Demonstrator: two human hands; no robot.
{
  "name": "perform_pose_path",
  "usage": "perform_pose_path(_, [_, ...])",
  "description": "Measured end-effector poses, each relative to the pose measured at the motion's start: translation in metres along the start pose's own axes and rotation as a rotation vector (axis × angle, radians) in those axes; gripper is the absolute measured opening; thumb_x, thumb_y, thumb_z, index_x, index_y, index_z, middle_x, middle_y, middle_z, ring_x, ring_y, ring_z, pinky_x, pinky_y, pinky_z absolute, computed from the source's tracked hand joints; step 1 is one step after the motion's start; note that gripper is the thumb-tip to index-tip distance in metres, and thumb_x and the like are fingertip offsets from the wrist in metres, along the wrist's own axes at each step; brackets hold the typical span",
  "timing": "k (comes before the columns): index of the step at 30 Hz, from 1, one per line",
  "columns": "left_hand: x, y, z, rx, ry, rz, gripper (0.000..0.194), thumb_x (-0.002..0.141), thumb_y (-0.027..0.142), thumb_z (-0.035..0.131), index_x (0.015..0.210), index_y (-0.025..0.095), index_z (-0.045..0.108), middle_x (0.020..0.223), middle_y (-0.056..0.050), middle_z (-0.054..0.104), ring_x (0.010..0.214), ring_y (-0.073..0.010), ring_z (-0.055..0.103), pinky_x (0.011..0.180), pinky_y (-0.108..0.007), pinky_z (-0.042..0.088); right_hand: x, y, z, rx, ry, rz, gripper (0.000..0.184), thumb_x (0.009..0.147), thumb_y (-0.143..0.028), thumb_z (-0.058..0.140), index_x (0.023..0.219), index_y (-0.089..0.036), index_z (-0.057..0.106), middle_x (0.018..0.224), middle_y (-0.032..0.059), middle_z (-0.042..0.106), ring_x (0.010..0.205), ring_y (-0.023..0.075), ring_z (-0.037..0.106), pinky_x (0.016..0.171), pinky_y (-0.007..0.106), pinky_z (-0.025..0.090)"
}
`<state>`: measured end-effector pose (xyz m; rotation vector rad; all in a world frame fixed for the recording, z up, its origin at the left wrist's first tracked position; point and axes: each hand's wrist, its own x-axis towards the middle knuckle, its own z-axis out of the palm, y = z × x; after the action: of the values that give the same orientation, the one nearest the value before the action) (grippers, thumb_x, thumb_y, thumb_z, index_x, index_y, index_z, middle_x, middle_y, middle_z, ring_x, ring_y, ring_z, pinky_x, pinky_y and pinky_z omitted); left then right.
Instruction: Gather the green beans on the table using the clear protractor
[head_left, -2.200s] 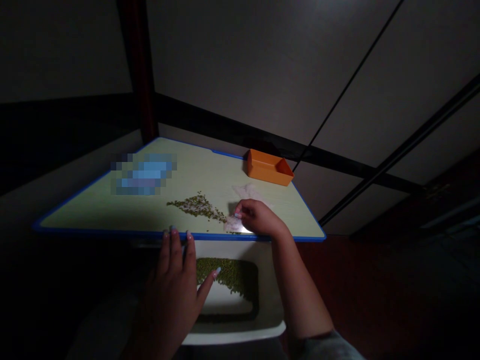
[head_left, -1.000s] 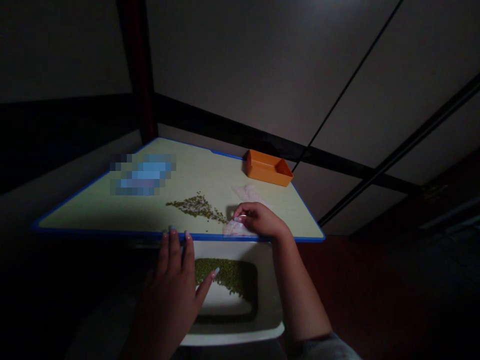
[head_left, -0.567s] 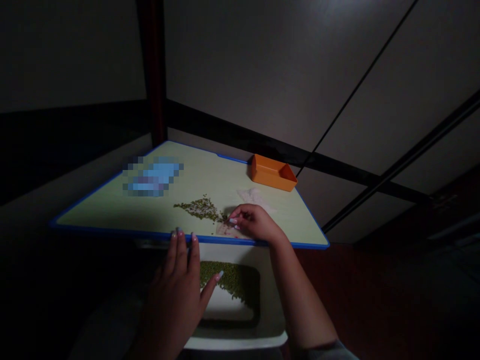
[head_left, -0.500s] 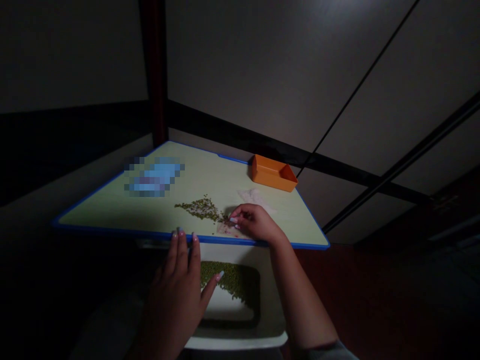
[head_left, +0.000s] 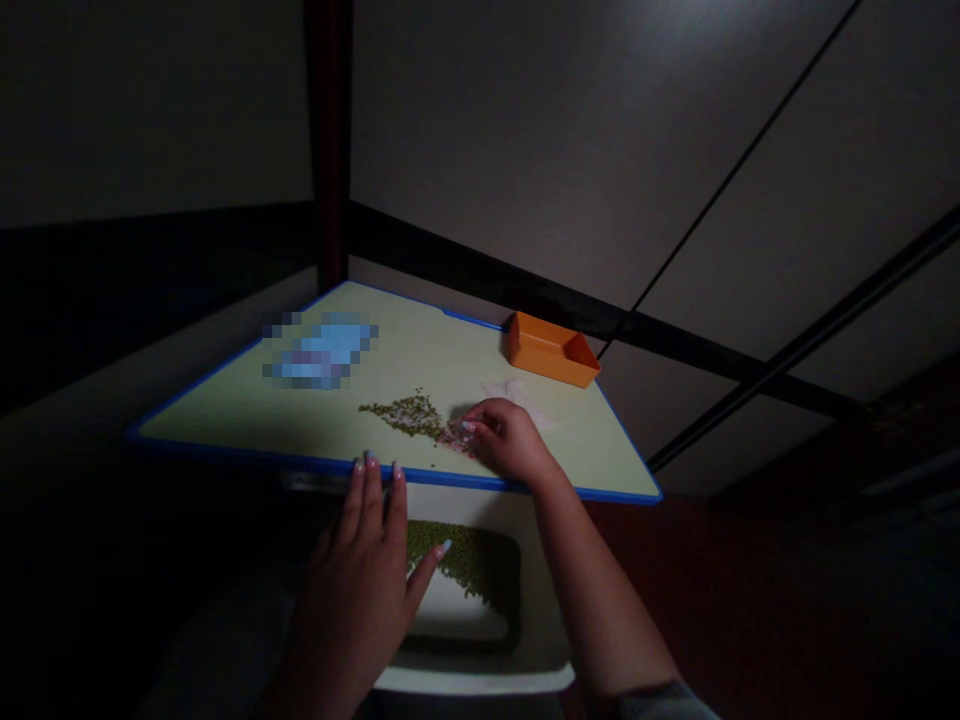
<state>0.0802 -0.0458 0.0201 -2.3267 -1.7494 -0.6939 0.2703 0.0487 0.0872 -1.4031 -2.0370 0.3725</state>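
Observation:
My right hand (head_left: 514,440) is just above the pale tabletop (head_left: 300,425), thumb and fingertips brought together in a pinch. Whatever may be between them is too small to make out. By its fingertips lies a small patch of reddish grains (head_left: 455,437). Left of that spreads a heap of small green beans (head_left: 409,413), mixed with paler bits. My left hand (head_left: 364,580) is open and palm down, three fingertips resting at the table's near blue edge. Its thumb stretches over a white tub (head_left: 546,640) holding more green beans (head_left: 476,560).
An orange open box (head_left: 551,350) stands at the far right of the table. Behind my right hand lies a patch of whitish grains (head_left: 517,395). A blurred light-blue item (head_left: 322,355) lies at the left. Dark-seamed panels (head_left: 540,150) rise behind the table.
My right hand has lifted slightly and drawn back from the bean heap, and more of the reddish patch shows. The whole view has shifted a little. My left hand stays at the edge.

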Motion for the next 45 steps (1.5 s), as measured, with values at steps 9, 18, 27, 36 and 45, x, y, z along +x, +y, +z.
perform_pose_path(9, [-0.001,-0.001,0.002,0.018,0.026,0.007,0.085,0.075,0.063,0.037,0.136,0.005,0.024,0.149,-0.024,0.024,0.141,-0.0318,0.019,0.095,-0.044,0.044,0.004,-0.005,0.005,-0.024,0.021,-0.119,0.011,0.082,-0.019,0.057,0.086,-0.016,0.067,0.079,0.0053,0.064,0.076,0.0153,0.053,0.071,0.027,0.04])
perform_pose_path(18, [-0.004,-0.005,-0.001,0.017,0.027,0.005,0.083,0.076,0.06,0.037,0.137,0.007,0.022,0.149,-0.02,0.026,0.141,-0.0307,0.017,0.096,-0.045,0.044,0.006,-0.01,0.005,0.025,-0.066,-0.187,0.014,0.084,-0.018,0.056,0.088,-0.018,0.069,0.082,0.0045,0.067,0.079,0.0151,0.056,0.077,0.028,0.04])
perform_pose_path(27, [-0.003,-0.005,-0.001,0.014,0.021,0.003,0.083,0.076,0.062,0.037,0.136,0.005,0.026,0.149,-0.022,0.025,0.14,-0.0307,0.02,0.096,-0.044,0.044,0.002,-0.01,0.001,0.102,-0.131,-0.183,0.014,0.083,-0.012,0.054,0.087,-0.015,0.067,0.086,0.0053,0.067,0.083,0.0138,0.058,0.077,0.025,0.042])
perform_pose_path(36, [-0.003,-0.005,0.001,-0.002,0.018,-0.006,0.085,0.075,0.064,0.034,0.137,0.006,0.023,0.149,-0.022,0.024,0.141,-0.031,0.019,0.093,-0.045,0.045,0.0,-0.012,-0.003,0.144,-0.161,-0.169,0.015,0.083,-0.011,0.053,0.086,-0.015,0.067,0.084,0.0045,0.066,0.081,0.0131,0.057,0.077,0.026,0.043])
perform_pose_path(45, [-0.002,-0.005,0.001,-0.03,0.015,-0.004,0.086,0.075,0.064,0.034,0.137,0.005,0.023,0.149,-0.023,0.025,0.141,-0.032,0.018,0.095,-0.046,0.044,-0.003,-0.011,-0.004,0.207,-0.18,-0.16,0.013,0.084,-0.014,0.053,0.087,-0.015,0.066,0.084,0.0046,0.065,0.079,0.0129,0.057,0.073,0.025,0.043])
